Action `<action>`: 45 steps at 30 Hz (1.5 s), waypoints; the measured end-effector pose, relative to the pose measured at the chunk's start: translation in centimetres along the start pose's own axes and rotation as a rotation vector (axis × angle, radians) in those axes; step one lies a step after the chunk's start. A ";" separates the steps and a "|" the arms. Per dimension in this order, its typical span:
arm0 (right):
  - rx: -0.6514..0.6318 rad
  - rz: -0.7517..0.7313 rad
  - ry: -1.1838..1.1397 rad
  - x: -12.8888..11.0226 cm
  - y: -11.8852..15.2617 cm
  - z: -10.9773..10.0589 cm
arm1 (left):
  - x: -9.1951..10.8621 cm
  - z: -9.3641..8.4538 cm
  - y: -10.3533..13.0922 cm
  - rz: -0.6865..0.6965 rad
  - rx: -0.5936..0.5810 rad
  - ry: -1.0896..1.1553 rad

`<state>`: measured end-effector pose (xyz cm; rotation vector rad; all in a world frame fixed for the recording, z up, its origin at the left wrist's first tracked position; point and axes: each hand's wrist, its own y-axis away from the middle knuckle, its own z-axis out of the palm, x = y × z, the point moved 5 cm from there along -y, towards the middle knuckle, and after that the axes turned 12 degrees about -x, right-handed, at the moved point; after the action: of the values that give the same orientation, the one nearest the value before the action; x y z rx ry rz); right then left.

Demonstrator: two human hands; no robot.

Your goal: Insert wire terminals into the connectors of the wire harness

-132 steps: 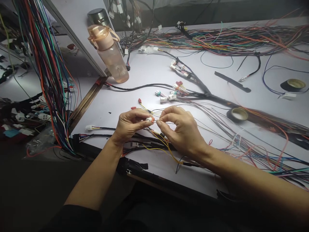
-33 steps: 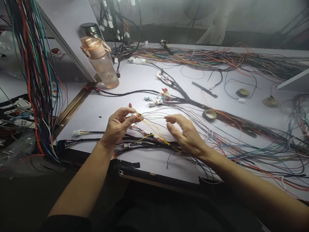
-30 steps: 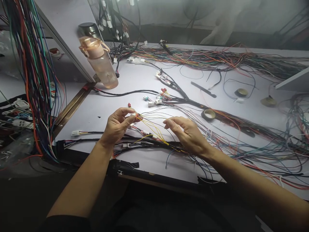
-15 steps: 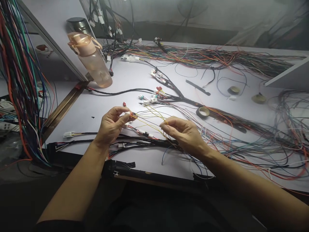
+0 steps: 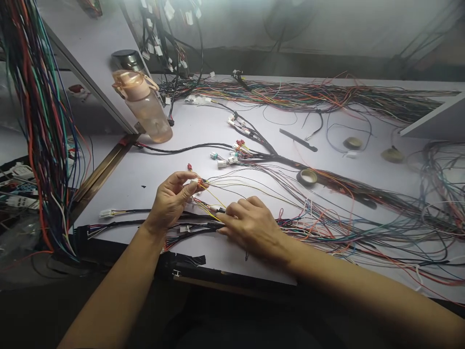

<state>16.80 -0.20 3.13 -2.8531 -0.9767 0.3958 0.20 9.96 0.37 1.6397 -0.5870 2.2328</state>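
Note:
Pinched between the thumb and fingers of my left hand [image 5: 170, 198] is a small white and orange connector [image 5: 198, 182] with thin wires running out to the right. My right hand [image 5: 252, 228] is palm down, lower and to the right, its fingers closed at yellow wires [image 5: 212, 213] over a black-wrapped harness; its fingertips are partly hidden. Just above my left hand lies a small red connector [image 5: 189, 166]. White connectors [image 5: 222, 164] on a second harness branch rest farther back.
A peach-capped bottle [image 5: 147, 114] stands at the back left, near hanging wires [image 5: 34, 121]. Tape rolls [image 5: 307, 177] and a dark flat strip [image 5: 298, 139] lie right of centre. Long wire bundles [image 5: 290, 94] cross the table's back.
My right hand has moved down and left, turning palm down, and the yellow wires have shifted lower with it. My left hand still grips the connector. The view has tilted slightly upward.

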 end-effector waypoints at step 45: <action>0.179 0.658 -0.216 16.5 -5.2 -0.8 | -0.5 -0.7 0.1 -0.224 0.039 0.040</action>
<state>26.47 14.01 1.31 -2.9262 0.0218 0.8050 -0.30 10.23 -0.27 1.5896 -0.3332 2.1207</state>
